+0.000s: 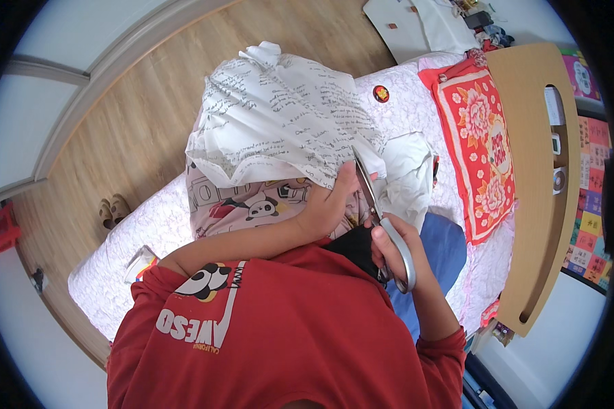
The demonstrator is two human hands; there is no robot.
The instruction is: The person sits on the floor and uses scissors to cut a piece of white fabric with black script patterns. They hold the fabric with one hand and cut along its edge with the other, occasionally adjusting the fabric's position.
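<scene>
A white cloth [280, 116] with black handwriting-like print is spread in folds across my lap. My left hand [329, 203] pinches its near right edge, with the fingertips partly hidden. In my right hand [394, 247] are large metal scissors [404, 262] with grey handles. Their blades point away from me and lie against the cloth edge, right beside my left fingers. How far the blades are apart is hard to make out. A plain white crumpled cloth [408, 174] lies just right of the blades. Pink panda-print fabric [252, 203] shows under the printed cloth.
I am on a bed with a pale patterned sheet [160, 221]. A red floral pillow [476, 150] leans by the wooden headboard [532, 184] on the right. Blue fabric [447, 252] lies by my right arm. A small round red object [381, 93] rests beyond the cloth. Slippers [113, 210] stand on the floor at left.
</scene>
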